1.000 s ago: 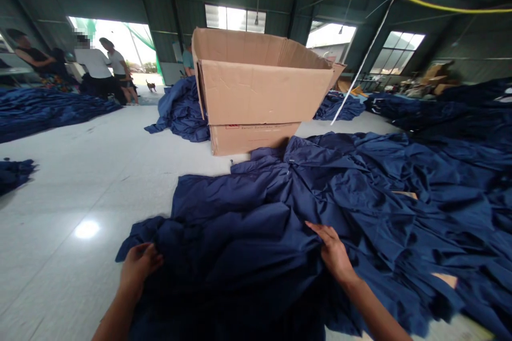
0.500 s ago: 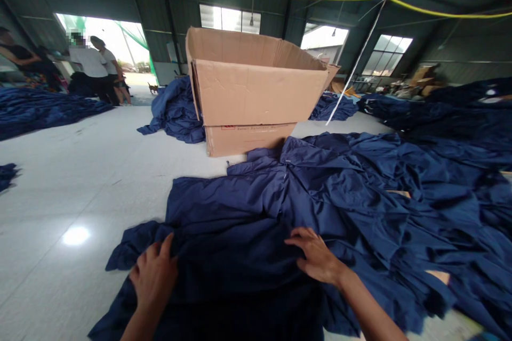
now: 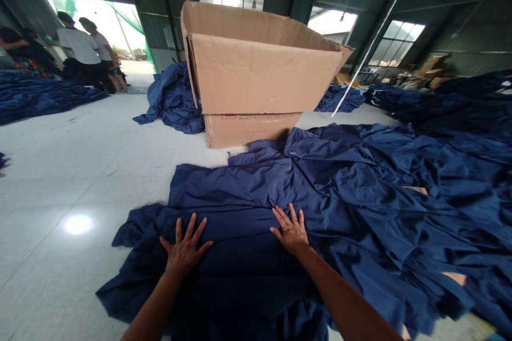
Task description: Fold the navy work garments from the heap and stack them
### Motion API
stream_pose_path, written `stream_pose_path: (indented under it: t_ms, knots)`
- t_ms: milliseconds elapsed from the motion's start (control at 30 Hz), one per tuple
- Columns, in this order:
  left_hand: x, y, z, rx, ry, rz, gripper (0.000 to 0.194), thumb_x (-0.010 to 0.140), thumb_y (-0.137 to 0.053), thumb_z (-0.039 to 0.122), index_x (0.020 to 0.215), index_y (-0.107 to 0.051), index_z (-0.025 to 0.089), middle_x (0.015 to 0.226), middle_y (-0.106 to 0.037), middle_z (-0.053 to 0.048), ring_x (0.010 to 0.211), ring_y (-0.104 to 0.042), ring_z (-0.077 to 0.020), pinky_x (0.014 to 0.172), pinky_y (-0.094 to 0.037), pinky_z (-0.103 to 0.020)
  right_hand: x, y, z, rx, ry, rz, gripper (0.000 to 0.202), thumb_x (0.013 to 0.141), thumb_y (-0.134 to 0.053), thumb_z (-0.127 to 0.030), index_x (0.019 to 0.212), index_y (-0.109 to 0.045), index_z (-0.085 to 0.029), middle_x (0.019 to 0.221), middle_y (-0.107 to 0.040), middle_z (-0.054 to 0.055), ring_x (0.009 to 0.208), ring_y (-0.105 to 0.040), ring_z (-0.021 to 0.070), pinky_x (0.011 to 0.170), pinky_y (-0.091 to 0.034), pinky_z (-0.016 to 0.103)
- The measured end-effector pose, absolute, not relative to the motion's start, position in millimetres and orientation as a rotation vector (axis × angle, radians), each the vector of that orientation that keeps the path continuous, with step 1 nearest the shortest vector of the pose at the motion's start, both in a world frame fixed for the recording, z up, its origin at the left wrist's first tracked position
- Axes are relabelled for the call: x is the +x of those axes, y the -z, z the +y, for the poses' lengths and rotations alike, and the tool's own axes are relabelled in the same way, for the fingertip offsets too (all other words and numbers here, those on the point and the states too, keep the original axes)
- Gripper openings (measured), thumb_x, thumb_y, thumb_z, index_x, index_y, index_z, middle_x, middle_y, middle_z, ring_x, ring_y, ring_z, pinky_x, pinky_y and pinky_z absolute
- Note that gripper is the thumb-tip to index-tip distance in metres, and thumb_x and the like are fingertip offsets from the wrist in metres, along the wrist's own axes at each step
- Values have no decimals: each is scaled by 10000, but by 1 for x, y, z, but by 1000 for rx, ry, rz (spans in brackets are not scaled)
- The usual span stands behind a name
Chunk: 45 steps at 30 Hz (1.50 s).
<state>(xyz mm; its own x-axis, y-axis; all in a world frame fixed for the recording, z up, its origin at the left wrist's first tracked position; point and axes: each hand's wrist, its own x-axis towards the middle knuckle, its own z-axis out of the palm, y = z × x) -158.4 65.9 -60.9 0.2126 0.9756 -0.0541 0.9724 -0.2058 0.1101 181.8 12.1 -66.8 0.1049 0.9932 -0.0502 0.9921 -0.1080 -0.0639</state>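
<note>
A dark navy garment [image 3: 240, 245] lies spread out on the floor in front of me, its sleeve-like part reaching out at the left. My left hand [image 3: 184, 245] rests flat on its left side, fingers spread. Farther right, my right hand [image 3: 291, 228] presses on the same cloth, palm down with the fingers apart. Neither hand grips anything. More navy garments [image 3: 360, 186] overlap it on the right in a wrinkled heap, so where one piece ends and another begins is hard to tell.
A large open cardboard box [image 3: 264, 74] stands just beyond the garments. Navy cloth piles lie behind it [image 3: 176, 98], at the far left [image 3: 44, 93] and far right [image 3: 440, 104]. A white strap [image 3: 370, 48] hangs down at the right. Several people [image 3: 82, 50] stand near the bright doorway.
Both hands have moved forward onto the garment and flattened, fingers now spread; before, they were curled over the cloth. The left hand also shifted right. My view has tilted down slightly.
</note>
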Motion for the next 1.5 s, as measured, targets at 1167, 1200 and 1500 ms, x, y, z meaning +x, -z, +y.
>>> stream_pose_path:
  t_ms: [1167, 1200, 1500]
  knots:
    - [-211, 59, -72, 2367, -88, 697, 589, 715, -407, 88, 1235, -527, 336, 1342, -504, -49, 1300, -372, -210, 1131, -228, -454, 117, 16, -126, -1550, -767, -2431, 825, 607, -429, -7, 1347, -393, -371, 1477, -299, -42, 1392, -96, 200, 1114, -113, 503]
    - [-210, 57, -77, 2379, -37, 673, 660, 675, -473, 100, 1279, -475, 366, 1399, -439, -48, 1336, -312, -247, 1131, -193, -503, 116, 16, -131, -1544, -831, -2456, 853, 574, -451, -9, 1334, -402, -394, 1492, -259, -45, 1392, -80, 222, 1106, -101, 525]
    - [-175, 58, -61, 2030, -213, 959, 185, 684, -577, 177, 780, -699, 280, 1033, -669, -43, 1115, -505, -265, 1025, -319, -496, 107, 25, -125, -1543, -992, -2257, 327, 676, -592, -210, 963, -703, -321, 1375, -468, 3, 1326, -295, 312, 1063, -218, 548]
